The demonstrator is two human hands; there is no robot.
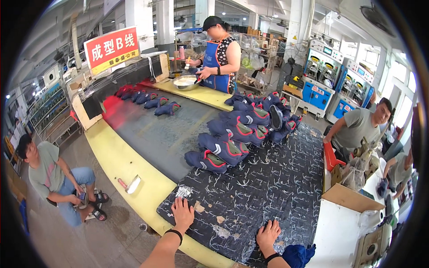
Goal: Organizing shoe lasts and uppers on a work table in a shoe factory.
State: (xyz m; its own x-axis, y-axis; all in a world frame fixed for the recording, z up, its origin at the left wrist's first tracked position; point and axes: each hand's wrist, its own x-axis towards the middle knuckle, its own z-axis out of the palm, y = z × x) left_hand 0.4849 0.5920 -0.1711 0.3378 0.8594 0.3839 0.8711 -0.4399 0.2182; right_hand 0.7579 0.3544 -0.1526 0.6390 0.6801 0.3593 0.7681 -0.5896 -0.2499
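Note:
My left hand (pixel 182 215) lies on the black, glue-streaked mat (pixel 268 187) near its front left corner, fingers stretched and apart, holding nothing. A pale torn patch (pixel 184 191) shows on the mat just beyond its fingertips. Farther right, my right hand (pixel 268 234) also rests on the mat with fingers spread and nothing held. A crumpled navy cloth (pixel 298 256) sits beside that wrist. Beyond both hands, navy shoe uppers (pixel 230 152) with red and green collar edges are heaped at the mat's far left side.
Several similar uppers (pixel 156 102) line the grey conveyor belt (pixel 152 129). A red-handled, pale-bladed tool (pixel 130 184) lies on the yellow edge board (pixel 111 154). Across the belt, a co-worker in a blue apron (pixel 210 56) holds a brush by a metal bowl (pixel 185 82). Other people sit left and right.

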